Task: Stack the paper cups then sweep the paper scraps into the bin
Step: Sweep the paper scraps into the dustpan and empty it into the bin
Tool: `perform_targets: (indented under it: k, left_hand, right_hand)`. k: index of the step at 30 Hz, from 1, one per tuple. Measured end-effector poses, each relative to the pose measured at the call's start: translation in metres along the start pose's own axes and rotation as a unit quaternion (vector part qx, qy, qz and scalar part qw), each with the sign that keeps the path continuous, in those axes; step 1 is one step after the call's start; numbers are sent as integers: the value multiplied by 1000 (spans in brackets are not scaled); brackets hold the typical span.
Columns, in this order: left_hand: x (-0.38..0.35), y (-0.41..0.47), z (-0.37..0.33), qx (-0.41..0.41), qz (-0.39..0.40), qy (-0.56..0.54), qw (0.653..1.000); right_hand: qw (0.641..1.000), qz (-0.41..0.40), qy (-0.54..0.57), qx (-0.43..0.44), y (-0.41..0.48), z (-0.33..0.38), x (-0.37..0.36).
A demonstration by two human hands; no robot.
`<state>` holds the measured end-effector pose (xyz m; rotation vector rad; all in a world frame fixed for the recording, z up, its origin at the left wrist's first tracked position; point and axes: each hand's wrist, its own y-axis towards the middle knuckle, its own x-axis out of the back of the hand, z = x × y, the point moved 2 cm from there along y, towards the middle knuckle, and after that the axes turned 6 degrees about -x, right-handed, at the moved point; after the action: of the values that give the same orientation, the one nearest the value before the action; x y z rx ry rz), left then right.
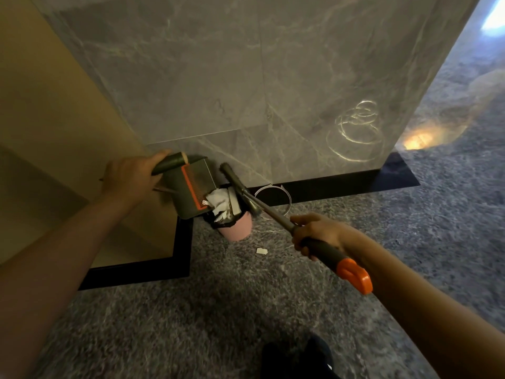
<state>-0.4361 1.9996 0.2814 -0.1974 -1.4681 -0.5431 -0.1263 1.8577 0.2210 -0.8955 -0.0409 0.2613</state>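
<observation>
The dustpan (188, 184) tips over the left rim of the bin (238, 231), paper scraps (218, 199) between them, broom (262, 207) just right, wall (273, 77) behind. One scrap (261, 251) lies nearer on the floor (232, 310).

Wall, grey marble w/ pale veins (246, 77): filling centre & top, its corner edge standing at right
Wall, beige (41, 91): running down left side
Band, black (341, 184): edging the foot of both walls
Floor, grey speckled stone (218, 310): spreading across bottom & right
Light: ringed reflections (355, 129) glinting low on marble; orange patch (418, 139) glowing on floor past the corner; white glare (494, 17) showing top right
</observation>
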Motion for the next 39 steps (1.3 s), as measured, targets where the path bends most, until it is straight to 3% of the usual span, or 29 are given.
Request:
perform_targets:
  k: [6,13,24,32,39]
  left_hand:
    - [2,-6,1,-7,-21,-5,1000]
    - [1,-12,1,-33,11,13,999]
    - [23,-27,66,136,-93,33,986]
    - [27,-44,91,280,-80,-8,957]
    - [36,-33,92,320,-81,-13,944]
  right_hand:
    - [999,16,49,2,-12,-8,11]
    - [991,49,115,53,-30,-6,20]
    - [990,72,123,17,-26,-18,19]
    - [983,115,140,-14,-23,-19,23]
    - [954,217,208,11,-38,-9,28]
